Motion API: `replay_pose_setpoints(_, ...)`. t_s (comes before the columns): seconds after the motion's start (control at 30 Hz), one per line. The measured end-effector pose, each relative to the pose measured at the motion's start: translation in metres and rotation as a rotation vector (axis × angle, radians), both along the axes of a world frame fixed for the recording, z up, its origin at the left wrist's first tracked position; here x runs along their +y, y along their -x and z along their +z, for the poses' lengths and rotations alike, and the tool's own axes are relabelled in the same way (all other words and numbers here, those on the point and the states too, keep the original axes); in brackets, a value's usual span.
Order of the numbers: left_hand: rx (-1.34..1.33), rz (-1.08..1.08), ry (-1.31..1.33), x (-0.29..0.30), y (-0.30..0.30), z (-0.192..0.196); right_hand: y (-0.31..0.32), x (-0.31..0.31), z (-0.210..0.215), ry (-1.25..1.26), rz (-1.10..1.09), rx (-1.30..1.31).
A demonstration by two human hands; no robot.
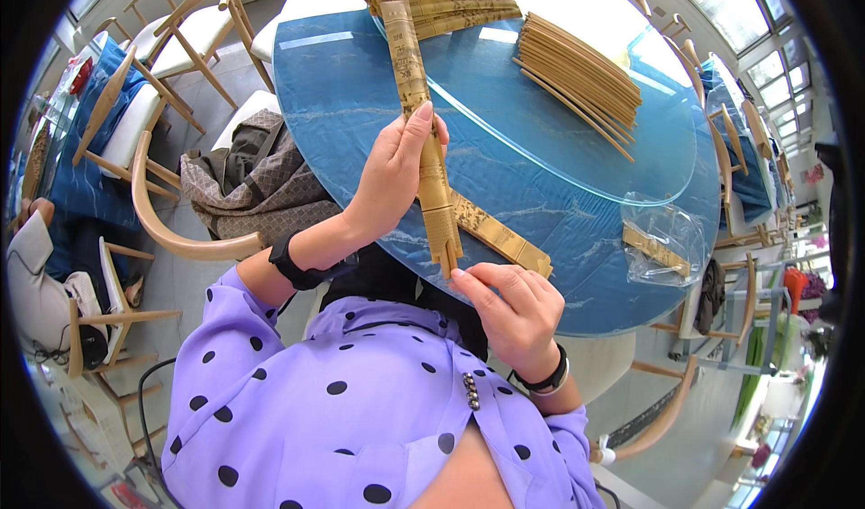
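Observation:
My left hand (pixel 395 171) is wrapped round the middle of a long gold printed paper sleeve (pixel 407 54), held above the table's near edge. Narrow tan stick ends (pixel 448 262), apparently chopsticks, show at the sleeve's lower end. There the thumb and fingertips of my right hand (pixel 515 309) are pinched together, touching or right beside these ends. Behind the held sleeve, a second gold sleeve (pixel 500 237) lies slanted on the blue tabletop. Farther off are a pile of similar gold sleeves (pixel 441 0) and a stack of bare wooden chopsticks (pixel 581 78).
A round glass turntable (pixel 550 171) sits on the round blue table (pixel 324 86). At the right lies a clear plastic bag (pixel 689 230) with a gold packet in it. A grey-brown patterned bag (pixel 261 180) rests on a chair (pixel 149 212) to the left. More chairs and tables stand around.

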State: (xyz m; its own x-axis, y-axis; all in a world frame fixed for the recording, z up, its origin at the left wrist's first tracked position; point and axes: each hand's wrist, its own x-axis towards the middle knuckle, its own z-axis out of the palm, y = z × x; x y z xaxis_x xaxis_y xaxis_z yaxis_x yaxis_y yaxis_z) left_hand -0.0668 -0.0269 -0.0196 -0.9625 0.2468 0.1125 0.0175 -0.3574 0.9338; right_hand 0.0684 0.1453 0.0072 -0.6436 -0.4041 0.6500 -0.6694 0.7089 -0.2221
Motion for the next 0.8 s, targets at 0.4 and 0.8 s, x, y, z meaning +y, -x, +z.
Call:
replay_pose_setpoints(0.4,0.046,-0.056,0.059,0.0074,-0.0066,-0.0002,0.0073,-0.0025,0.0012,0.047,-0.006,0.015)
replay_pose_setpoints(0.8,0.088,-0.066,0.135,0.0093,-0.0072,-0.0031,0.0102,-0.0010,0.0030,0.019,0.002,-0.072)
